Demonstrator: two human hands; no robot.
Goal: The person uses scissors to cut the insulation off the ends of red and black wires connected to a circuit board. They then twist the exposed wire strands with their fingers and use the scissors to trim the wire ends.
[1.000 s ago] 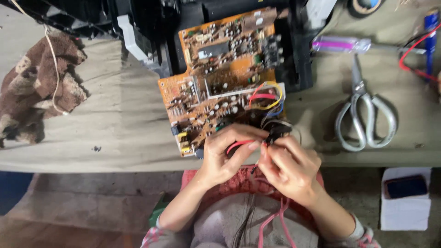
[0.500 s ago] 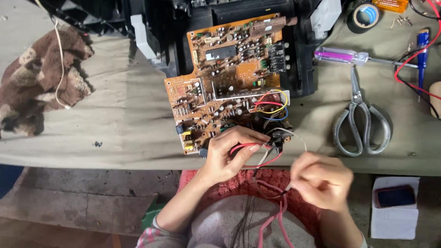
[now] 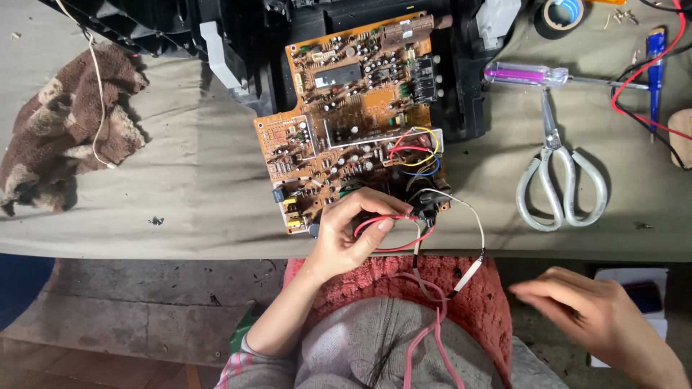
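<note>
At the near edge of the surface (image 3: 180, 216), the left hand (image 3: 353, 234) pinches a loop of red wire (image 3: 393, 220) between thumb and fingers, right beside the near right corner of the orange circuit board (image 3: 346, 137). Half a second ago both hands worked close together at that corner; now the right hand (image 3: 598, 317) has pulled away to the right and lower, off the surface and over the floor, fingers loosely spread and holding nothing that can be seen. It is blurred. A white-sleeved wire (image 3: 472, 270) hangs from the board's corner over a red knitted lap (image 3: 476, 302), where a pink cord (image 3: 425, 338) also trails. The left hand's grip on the red wire looks unchanged.

Further left on the surface, which is covered in a drab olive cloth, lies a crumpled brown rag (image 3: 65, 137) with a thin white string across it. To the right of the board sit grey-handled scissors (image 3: 562, 180), and beyond them a purple-handled screwdriver (image 3: 533, 74), a blue pen-like tool (image 3: 654, 65), a roll of tape (image 3: 564, 13) and red and black leads. A black plastic casing (image 3: 238, 43) lies under the far part of the board. Below the surface, bare worn concrete floor (image 3: 144, 302) shows.
</note>
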